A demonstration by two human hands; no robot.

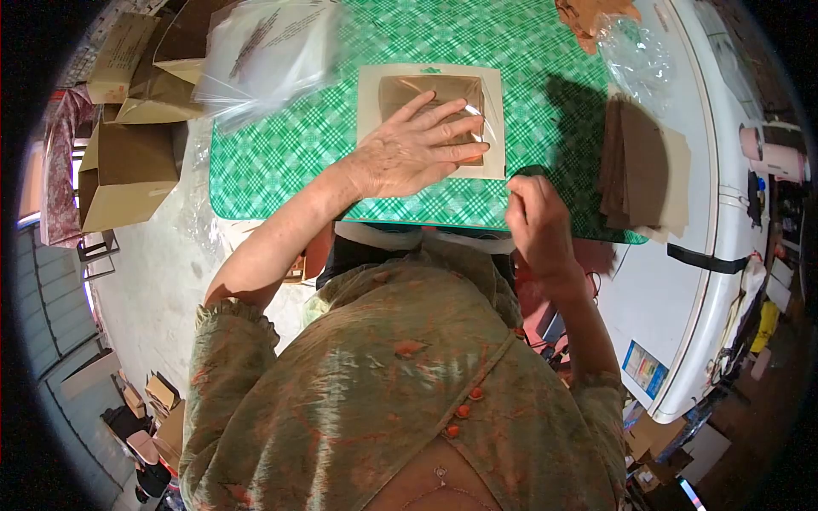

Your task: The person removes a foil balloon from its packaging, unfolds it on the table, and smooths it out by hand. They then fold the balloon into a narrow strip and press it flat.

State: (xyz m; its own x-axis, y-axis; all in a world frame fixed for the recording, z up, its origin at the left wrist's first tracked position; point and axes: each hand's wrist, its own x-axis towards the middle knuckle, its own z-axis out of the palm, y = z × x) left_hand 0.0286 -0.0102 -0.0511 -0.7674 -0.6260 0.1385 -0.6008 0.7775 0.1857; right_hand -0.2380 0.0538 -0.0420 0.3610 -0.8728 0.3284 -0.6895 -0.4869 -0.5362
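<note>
A flat beige card packet (369, 98) with a brown panel under clear film lies near the table's front edge. Across its middle rests my left hand (417, 145), palm down with the fingers spread. Just off the packet's lower right corner is my right hand (537, 213), its fingers curled together in a pinch; whatever it may hold is too small or hidden to tell. A stack of clear plastic bags (273, 55) with printed text lies at the table's far left. To the right, a pile of brown card sheets (652, 162) sits by the edge.
A green checked tablecloth (290, 166) covers the table. Crumpled clear plastic (635, 60) and brown paper (592, 19) lie at the back right. Open cardboard boxes (132, 170) stand on the left. A white appliance (682, 298) borders the right side.
</note>
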